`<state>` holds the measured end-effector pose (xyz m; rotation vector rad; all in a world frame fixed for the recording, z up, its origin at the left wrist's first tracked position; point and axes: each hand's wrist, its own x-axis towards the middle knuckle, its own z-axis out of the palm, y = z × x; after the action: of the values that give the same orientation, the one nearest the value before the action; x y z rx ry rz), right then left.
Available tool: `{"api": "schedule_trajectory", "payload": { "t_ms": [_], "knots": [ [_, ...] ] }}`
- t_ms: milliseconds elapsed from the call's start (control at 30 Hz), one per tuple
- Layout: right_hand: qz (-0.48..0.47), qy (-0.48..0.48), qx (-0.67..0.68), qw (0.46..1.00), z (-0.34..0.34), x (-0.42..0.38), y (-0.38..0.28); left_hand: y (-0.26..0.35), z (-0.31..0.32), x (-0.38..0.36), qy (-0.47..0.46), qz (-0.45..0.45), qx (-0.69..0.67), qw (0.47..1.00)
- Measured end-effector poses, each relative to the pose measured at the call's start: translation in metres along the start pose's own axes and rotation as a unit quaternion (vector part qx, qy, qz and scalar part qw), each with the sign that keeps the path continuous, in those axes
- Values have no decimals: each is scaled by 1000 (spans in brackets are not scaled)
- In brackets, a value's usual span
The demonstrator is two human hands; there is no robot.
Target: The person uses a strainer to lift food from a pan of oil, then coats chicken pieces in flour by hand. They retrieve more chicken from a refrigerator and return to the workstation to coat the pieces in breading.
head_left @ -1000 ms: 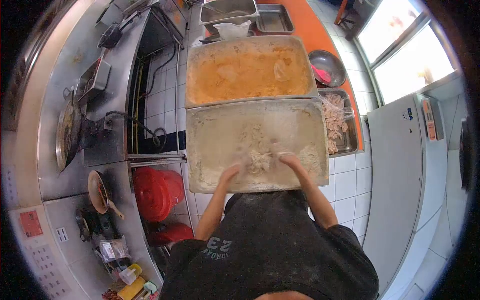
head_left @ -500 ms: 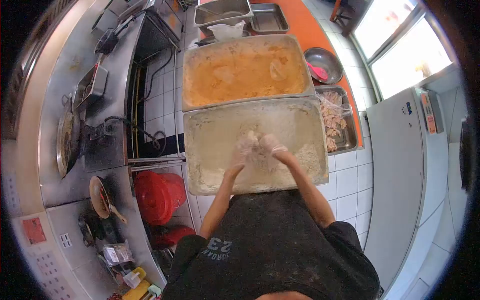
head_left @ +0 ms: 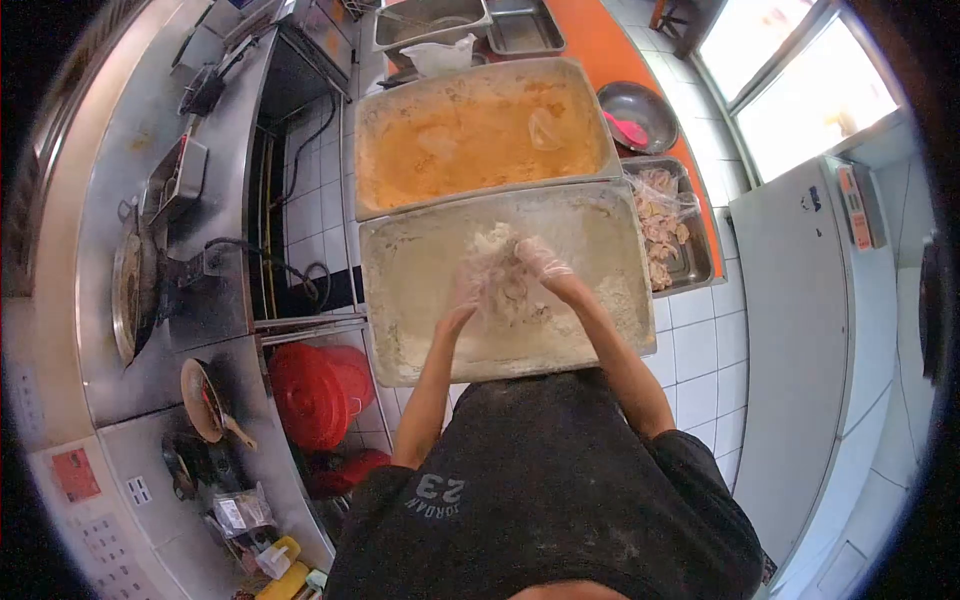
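My left hand [head_left: 467, 287], in a clear plastic glove, is over the pale flour at the left of a pile of floured pieces; its fingers are apart and somewhat blurred. On the other side, my right hand [head_left: 543, 259], gloved the same way, is curved but open beside the pile. Between them lie or tumble floured pieces [head_left: 508, 287] that look like raw meat, smeared by motion. A white, clumpy floured piece [head_left: 492, 238] shows just beyond my fingertips. All this is inside a large metal tray [head_left: 377, 345] of flour.
Behind it stands a second tray [head_left: 362, 150] with orange-yellow powder. To the right are a tray of raw meat pieces [head_left: 660, 225] under plastic and a dark bowl [head_left: 655, 115] with a pink scoop [head_left: 627, 130]. A red bucket [head_left: 308, 395] and steel counter [head_left: 215, 300] are left.
My hands have moved apart from close together over the pieces. More pieces show between them, and a white clump now shows beyond my fingers. The view has shifted slightly.
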<state>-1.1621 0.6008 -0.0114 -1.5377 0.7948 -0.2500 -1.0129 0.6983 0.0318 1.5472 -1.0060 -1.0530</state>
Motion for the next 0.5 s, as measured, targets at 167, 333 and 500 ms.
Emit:
{"api": "schedule_trajectory", "payload": {
  "t_ms": [167,333,500],
  "knots": [
    [-90,61,-317,942,-34,-31,18,-51,-38,-13,-100,3,501,860],
    [-83,63,-427,898,-9,-31,30,-99,36,-5,58,128,538,831],
    [-81,39,-568,818,0,-29,-11,-84,16,36,-16,52,362,931]
  ]
}}
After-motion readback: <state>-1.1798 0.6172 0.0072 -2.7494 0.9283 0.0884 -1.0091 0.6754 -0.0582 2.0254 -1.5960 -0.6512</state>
